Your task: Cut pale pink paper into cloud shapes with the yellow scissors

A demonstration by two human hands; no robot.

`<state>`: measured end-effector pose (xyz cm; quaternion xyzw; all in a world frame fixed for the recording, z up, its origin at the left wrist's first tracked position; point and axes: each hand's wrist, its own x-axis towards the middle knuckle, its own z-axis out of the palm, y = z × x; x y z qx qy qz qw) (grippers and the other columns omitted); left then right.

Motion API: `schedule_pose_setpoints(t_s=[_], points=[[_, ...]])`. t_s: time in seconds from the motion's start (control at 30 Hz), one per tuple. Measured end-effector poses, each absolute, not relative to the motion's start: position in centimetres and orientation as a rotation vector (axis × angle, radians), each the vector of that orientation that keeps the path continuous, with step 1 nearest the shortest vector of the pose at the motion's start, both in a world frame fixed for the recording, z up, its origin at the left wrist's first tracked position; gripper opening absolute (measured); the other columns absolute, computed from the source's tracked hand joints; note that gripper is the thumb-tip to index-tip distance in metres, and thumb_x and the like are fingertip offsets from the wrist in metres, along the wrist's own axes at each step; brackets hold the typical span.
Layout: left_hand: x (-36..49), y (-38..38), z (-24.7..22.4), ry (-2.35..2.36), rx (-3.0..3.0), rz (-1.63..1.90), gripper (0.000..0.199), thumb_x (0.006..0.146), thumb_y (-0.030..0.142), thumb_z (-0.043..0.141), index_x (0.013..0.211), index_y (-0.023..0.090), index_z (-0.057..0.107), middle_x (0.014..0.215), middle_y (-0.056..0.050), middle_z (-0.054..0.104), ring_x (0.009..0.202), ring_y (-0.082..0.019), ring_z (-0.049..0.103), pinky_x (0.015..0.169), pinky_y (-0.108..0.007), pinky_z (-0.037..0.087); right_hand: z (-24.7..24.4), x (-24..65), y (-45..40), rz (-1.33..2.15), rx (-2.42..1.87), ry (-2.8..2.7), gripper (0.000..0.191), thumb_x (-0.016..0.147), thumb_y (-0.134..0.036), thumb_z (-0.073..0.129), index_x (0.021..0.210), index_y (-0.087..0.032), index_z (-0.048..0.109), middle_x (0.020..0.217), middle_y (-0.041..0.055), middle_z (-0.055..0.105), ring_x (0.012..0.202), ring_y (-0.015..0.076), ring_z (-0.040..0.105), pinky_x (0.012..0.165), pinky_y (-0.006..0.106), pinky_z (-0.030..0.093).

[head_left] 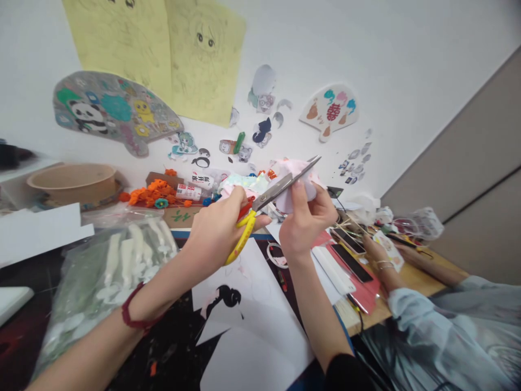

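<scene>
My left hand [215, 225], with a dark red band at the wrist, is closed around the yellow and red handles of a pair of scissors [279, 188]. The metal blades point up and right, slightly apart, passing across a thin pale pink and lavender sheet [285, 203]. That sheet is pinched between the thumb and fingers of my right hand [303, 222], close to the blade tips. I cannot tell whether it is paper or cloth. Below both hands lie white paper sheets [260, 326] with a black and pink paper cutout [228, 296] on them.
A plastic bag of pale pieces [126, 255] lies at left, near a round tan container [73, 182] and orange flowers [157, 193]. At right, another person's hands [380, 255] hold a small printed card [388, 250]. Phones [352, 263] rest nearby. Fans and drawings hang on the wall.
</scene>
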<state>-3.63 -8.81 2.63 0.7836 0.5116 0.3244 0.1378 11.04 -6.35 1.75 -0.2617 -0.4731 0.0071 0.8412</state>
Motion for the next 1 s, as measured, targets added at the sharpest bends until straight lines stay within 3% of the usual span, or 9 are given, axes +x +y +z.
schedule_pose_setpoints(t_s=[0.17,0.3,0.5,1.0], points=[[-3.6,-8.9,2.9,1.576,2.273,0.920,0.044,0.088,0.067,0.046,0.086,0.025,0.032,0.077,-0.001,0.066,0.065,-0.023,0.061,0.059,-0.029,0.030,2.4,12.1,-5.9,0.109,-0.565,-1.062,0.024,0.077,-0.042,0.077,0.077,-0.019,0.072,0.071,-0.0030,0.066,0.068,0.0100,0.060,0.070,0.026,0.053],[-3.6,-8.9,2.8,1.649,2.290,0.908,0.039,0.089,0.061,0.045,0.089,0.025,0.033,0.077,-0.002,0.064,0.067,-0.024,0.062,0.059,-0.029,0.033,2.8,12.6,-5.6,0.174,-0.534,-1.075,0.024,0.077,-0.042,0.077,0.085,-0.020,0.074,0.085,0.0012,0.072,0.080,0.0133,0.067,0.081,0.031,0.056],[-3.2,-8.6,2.0,1.566,2.245,1.000,0.042,0.088,0.064,0.044,0.096,0.025,0.032,0.091,-0.006,0.067,0.078,-0.029,0.067,0.062,-0.032,0.040,2.6,12.1,-5.9,0.148,-0.476,-1.046,0.016,0.078,-0.033,0.076,0.076,-0.020,0.068,0.073,-0.0015,0.062,0.073,0.0112,0.061,0.074,0.027,0.054],[-3.2,-8.6,1.8,1.460,2.199,1.097,0.038,0.088,0.059,0.046,0.089,0.025,0.029,0.077,0.000,0.056,0.070,-0.024,0.058,0.061,-0.031,0.034,1.9,10.9,-6.8,0.192,-0.529,-1.110,0.010,0.083,-0.030,0.071,0.082,-0.020,0.068,0.080,0.0012,0.064,0.075,0.0120,0.060,0.074,0.028,0.054]])
